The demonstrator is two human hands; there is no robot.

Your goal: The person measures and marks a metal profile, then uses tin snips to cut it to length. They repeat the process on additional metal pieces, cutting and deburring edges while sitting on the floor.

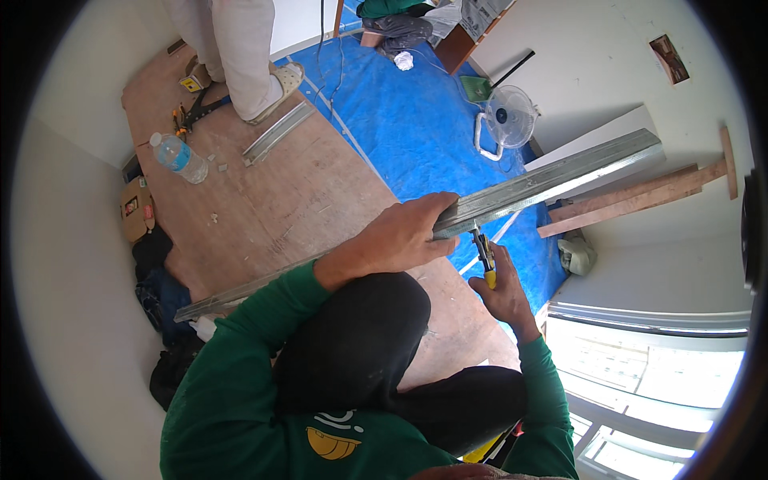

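My left hand (396, 236) is wrapped round a long silver metal channel (560, 176), which slants up to the right above my knee. Another stretch of metal channel (232, 298) shows left of my sleeve, roughly in line; my hand and arm hide whether both are one piece. In my right hand (506, 292) is a pair of tin snips (485, 252) with dark jaws and yellow on the handles. The jaws meet the channel's lower edge, just right of my left hand. How far they bite into the metal cannot be made out.
Brown boarding (264, 200) bears a water bottle (182, 158), a short metal channel (278, 133) and orange-handled tools (182, 122). Someone in pale trousers (246, 56) stands there. Beyond, on blue sheeting (384, 120), another person (398, 32) sits. A fan (510, 118) and wooden boards (632, 200) are at right.
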